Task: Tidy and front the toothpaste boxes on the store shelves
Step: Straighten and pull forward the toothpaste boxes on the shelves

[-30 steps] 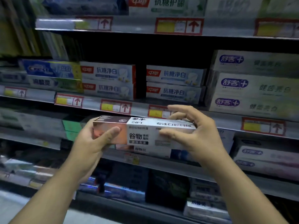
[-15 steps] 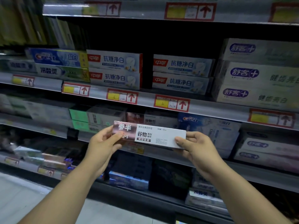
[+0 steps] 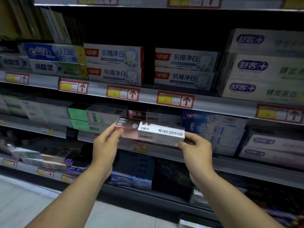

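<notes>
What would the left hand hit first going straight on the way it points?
Likely the matching pink-and-white box on the shelf, just behind the held box that the left hand grips. Depth is unclear.

On the upper shelf a blue box reads "Crest". The green box under it reads "冷酸灵" and "30". Four white boxes read "中華 抗糖净白", and the big boxes "舒客+". One price tag shows "6", the next tag "10". The held box says "CB-1", and the lower blue box "Crest".
</notes>
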{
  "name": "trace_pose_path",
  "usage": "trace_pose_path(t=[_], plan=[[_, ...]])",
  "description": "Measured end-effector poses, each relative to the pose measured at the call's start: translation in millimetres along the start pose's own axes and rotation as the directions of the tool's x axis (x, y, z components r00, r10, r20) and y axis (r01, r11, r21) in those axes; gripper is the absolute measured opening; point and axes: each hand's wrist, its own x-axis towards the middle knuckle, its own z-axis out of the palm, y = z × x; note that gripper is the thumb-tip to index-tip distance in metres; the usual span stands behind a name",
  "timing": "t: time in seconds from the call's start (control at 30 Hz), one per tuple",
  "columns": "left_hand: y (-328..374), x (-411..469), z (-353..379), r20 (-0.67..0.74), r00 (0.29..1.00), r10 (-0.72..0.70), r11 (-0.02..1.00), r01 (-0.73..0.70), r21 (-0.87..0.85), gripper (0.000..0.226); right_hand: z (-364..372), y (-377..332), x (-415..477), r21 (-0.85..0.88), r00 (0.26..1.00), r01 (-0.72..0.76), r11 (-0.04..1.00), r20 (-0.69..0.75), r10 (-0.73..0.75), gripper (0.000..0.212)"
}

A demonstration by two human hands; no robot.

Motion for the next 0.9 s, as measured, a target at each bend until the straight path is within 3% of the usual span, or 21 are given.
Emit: trace_pose_path(t=[0.17,0.43,0.53,0.73,0.9], plan=[[0.6,3.5,2.0,0.036,0.999,-0.010,0.997,0.012,-0.080,0.029,7.5,-3.0,1.2,0.035,0.998,-0.037,0.999,0.060,0.034,0.061],[-4.9,18.5,8.6,0.094,0.996,0.010,0.995,0.000,-0.098,0.046,2.9,-7.5,15.3,0.030,0.996,-0.032,0.999,0.079,0.030,0.063],[-13.2,22.4,7.6,0.089,0.996,-0.023,0.999,0.026,-0.030,0.059,3.7,-3.4,20.2,-0.009,0.994,-0.052,0.999,0.096,0.053,0.067],[-16.1,16.8,9.3,0.069,0.998,-0.003,0.991,-0.007,0.133,0.055,3.2,8.4,24.9,-0.080,0.996,-0.075,0.994,0.048,0.079,0.052],[-17.3,16.2,14.0,0.095,0.994,0.045,0.954,-0.071,0.291,0.055,8.8,12.9,23.8,-0.059,0.996,-0.085,0.995,0.023,0.086,0.058]])
